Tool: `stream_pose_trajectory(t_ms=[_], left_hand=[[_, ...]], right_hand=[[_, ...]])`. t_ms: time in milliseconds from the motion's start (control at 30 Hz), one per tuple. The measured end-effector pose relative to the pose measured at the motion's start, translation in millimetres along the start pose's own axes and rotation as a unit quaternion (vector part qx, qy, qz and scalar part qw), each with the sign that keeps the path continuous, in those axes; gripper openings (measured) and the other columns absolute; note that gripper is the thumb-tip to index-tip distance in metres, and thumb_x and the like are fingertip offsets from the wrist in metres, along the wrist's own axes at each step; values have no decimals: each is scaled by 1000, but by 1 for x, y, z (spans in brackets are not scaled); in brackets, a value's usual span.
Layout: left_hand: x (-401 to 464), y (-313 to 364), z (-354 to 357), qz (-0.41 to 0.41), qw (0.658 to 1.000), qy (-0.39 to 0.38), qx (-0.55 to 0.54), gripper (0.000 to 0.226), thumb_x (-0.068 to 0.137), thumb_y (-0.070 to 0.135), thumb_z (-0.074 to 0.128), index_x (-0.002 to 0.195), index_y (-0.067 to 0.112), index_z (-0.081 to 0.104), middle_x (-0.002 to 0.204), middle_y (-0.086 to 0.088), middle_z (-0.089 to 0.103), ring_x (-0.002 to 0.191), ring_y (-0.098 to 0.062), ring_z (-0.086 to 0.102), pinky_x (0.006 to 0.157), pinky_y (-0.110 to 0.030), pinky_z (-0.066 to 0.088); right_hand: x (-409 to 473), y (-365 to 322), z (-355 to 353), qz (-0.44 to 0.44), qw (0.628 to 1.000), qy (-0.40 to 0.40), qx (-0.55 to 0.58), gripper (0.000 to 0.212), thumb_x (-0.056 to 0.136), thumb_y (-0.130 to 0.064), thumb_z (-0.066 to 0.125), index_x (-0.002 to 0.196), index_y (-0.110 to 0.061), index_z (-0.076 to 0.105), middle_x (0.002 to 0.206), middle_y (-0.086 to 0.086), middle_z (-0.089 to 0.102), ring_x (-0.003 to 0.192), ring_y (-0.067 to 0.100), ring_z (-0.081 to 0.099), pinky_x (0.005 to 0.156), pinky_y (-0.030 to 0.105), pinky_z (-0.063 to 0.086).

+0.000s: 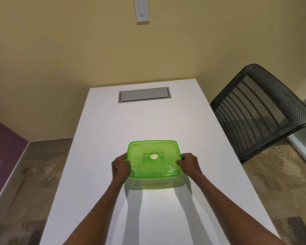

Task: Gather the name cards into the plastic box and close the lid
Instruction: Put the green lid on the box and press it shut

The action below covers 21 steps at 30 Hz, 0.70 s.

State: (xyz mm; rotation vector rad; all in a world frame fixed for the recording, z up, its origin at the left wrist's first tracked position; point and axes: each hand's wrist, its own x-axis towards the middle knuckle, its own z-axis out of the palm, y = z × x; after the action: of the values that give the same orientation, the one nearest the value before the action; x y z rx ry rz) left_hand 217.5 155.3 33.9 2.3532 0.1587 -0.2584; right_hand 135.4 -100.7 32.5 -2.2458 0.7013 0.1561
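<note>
A clear plastic box [154, 183] stands in the middle of the white table [148, 121], with a translucent green lid [154, 151] lying on top of it. Through the lid I make out a name card [156, 161] with handwritten letters inside the box. My left hand [120, 167] grips the lid's left edge, thumb on top and fingers curled round the rim. My right hand [189, 164] grips the right edge the same way.
A grey cable hatch [144, 96] is set into the table's far end. A black mesh chair [258, 110] stands to the right of the table. A yellow wall with a white switch panel [142, 9] is behind.
</note>
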Motion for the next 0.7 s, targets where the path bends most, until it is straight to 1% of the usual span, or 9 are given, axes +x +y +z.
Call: stream_pose_trajectory(t_ms=[133,233,333,367,400,467,533,633,700], left_hand=[[2,-3,2,-7,1000,0,0,42,90,2,55,131,7,59,129,-17,63,118,-31,59,96,-31,43],[3,-5,5,-21,1000,-7,-9,41,91,1,53,130,7,60,127,-18,64,115,-31,60,95,-32,44],[2,-6,7,-23,1000,-3,-14,41,91,0,53,131,5,59,129,-18,63,119,-30,59,99,-33,43],[2,-7,7,-26,1000,0,-17,41,91,1,54,131,5,59,129,-17,63,119,-29,59,99,-31,43],[1,-7,6,-31,999,1,-23,39,91,1,55,130,4,60,128,-18,64,118,-30,60,97,-30,43],[1,-10,8,-36,999,-1,-20,30,90,6,58,119,2,66,116,-21,68,111,-35,62,91,-33,45],[-3,-12,8,-41,999,-7,-11,22,90,12,60,107,2,70,103,-21,71,103,-38,62,83,-35,44],[-13,-15,10,-61,998,-5,-36,34,92,15,61,124,3,63,120,-19,67,116,-34,59,97,-36,43],[-18,-18,11,-72,996,2,-54,37,92,16,61,126,4,62,124,-18,66,120,-33,57,101,-37,41]], right_hand=[[2,1,2,-20,1000,15,-17,44,81,-16,68,51,-24,36,53,-9,40,66,22,45,59,27,27],[3,3,4,-24,999,16,-19,42,81,-17,68,52,-23,38,54,-8,41,65,23,46,58,27,26],[2,7,7,-23,1000,11,0,23,81,-19,68,64,-15,54,58,-6,47,67,23,49,58,26,28],[2,9,8,-24,1000,9,4,14,82,-19,69,73,-11,62,63,-3,53,69,22,50,59,25,29],[2,10,9,-23,1000,6,7,14,82,-20,69,84,-7,67,73,3,59,73,23,52,62,24,31],[2,12,10,-18,1000,-9,4,31,82,-23,72,104,-2,67,92,12,63,85,27,57,68,24,35],[0,13,8,-16,999,-22,23,45,79,-22,77,117,-3,64,94,11,61,90,28,59,69,24,37],[-3,17,6,16,996,-64,68,73,75,-15,81,139,-8,47,101,14,61,87,25,57,73,25,41],[-4,19,5,37,992,-87,87,80,75,-11,80,145,-14,40,95,11,61,76,22,56,71,27,45]])
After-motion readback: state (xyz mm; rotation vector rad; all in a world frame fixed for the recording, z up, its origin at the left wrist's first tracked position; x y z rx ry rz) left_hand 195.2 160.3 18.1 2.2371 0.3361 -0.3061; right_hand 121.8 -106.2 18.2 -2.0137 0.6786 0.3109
